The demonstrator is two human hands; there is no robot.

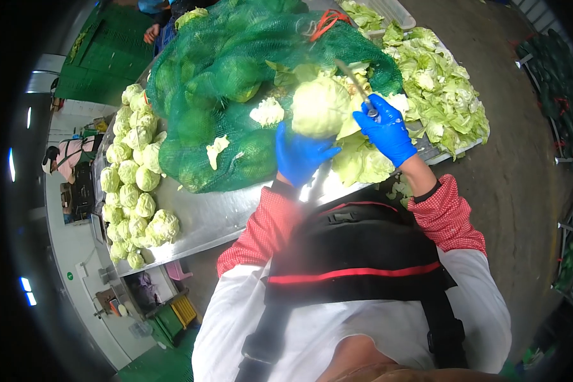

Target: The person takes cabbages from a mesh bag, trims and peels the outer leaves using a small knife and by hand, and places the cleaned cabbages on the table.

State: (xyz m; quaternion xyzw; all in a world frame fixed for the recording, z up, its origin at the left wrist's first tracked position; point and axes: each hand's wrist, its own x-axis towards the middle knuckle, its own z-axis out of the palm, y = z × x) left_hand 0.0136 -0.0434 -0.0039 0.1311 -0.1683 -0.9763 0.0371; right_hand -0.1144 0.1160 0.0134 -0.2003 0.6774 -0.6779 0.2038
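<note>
A pale green cabbage [320, 108] with its outer leaves off sits in front of me, over the metal table. My left hand [302, 157], in a blue glove, cups its near side with fingers spread around it; the fingertips are partly hidden and blurred. My right hand [388, 132], also gloved in blue, is closed round the handle of a knife [351, 77]. Its blade points up and to the left, just right of the cabbage. Loose light-green leaves [361, 162] lie below and between my hands.
Green mesh sacks of cabbages [204, 95] cover the table's middle. Trimmed cabbages [134, 178] are piled on the left. Stripped leaves [442, 89] heap up at right, by a white crate [391, 13]. Another person's hand [151, 34] shows at far left. The metal tabletop [200, 216] ends before me.
</note>
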